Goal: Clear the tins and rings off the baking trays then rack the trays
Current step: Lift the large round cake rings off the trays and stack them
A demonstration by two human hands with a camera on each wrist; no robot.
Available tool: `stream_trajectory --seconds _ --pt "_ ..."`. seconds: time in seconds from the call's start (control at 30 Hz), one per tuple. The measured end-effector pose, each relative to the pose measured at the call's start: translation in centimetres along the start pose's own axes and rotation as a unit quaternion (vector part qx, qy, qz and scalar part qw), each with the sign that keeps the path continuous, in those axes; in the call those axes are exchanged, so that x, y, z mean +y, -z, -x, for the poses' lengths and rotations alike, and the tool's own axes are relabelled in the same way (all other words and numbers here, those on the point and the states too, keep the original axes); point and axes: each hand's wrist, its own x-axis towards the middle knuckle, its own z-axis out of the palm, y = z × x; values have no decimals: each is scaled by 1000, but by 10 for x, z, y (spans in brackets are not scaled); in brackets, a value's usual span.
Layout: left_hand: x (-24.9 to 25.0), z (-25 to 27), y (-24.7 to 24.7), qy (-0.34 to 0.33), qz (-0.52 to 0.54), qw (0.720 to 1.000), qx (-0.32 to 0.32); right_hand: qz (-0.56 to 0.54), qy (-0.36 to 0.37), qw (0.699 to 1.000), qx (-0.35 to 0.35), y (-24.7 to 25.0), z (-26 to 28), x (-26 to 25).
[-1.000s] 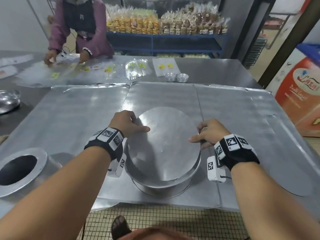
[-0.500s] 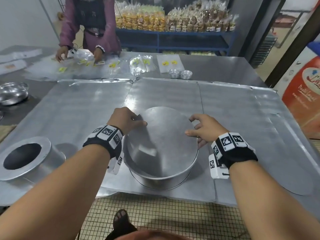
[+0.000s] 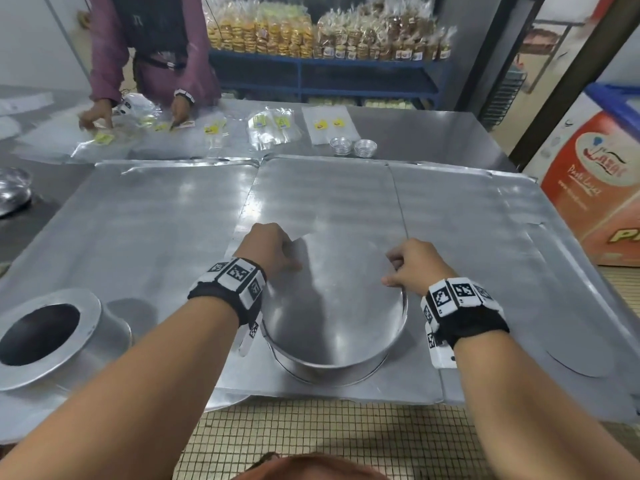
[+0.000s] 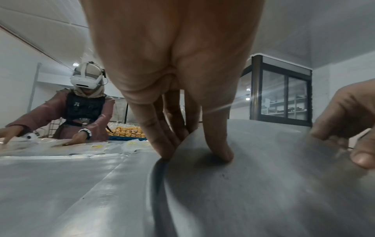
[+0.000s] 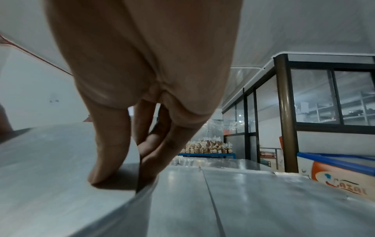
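Both hands have tipped the round tin (image 3: 332, 306) steeper, far edge raised, flat base facing the person. Left hand (image 3: 268, 247) and right hand (image 3: 414, 266) pinch its rim, thumbs on top. It stands on steel trays (image 3: 156, 220) beside a shelf of packaged bakes (image 3: 325, 29).

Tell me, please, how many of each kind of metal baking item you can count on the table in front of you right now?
Round tin held in both hands: 1
Tube tin with a centre hole: 1
Small fluted cups: 2
Bowl at the far left: 1
Loose flat disc at the right: 1
Flat baking trays: at least 3
Total: at least 9
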Motion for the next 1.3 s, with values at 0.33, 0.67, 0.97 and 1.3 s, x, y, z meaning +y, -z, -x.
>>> stream_trajectory --seconds 0.33,0.67,0.97,1.3 --pt "-18 -19 8 16 -47 997 -59 -37 -60 993 95 -19 6 11" --pt "-26 -40 6 2 -76 986 -150 -44 -141 988 47 -25 11 26" --pt "25 -79 11 -27 33 997 -66 -90 -142 962 216 17 -15 58" --pt "155 -151 -25 -10 223 974 21 -268 -139 911 280 98 -78 148"
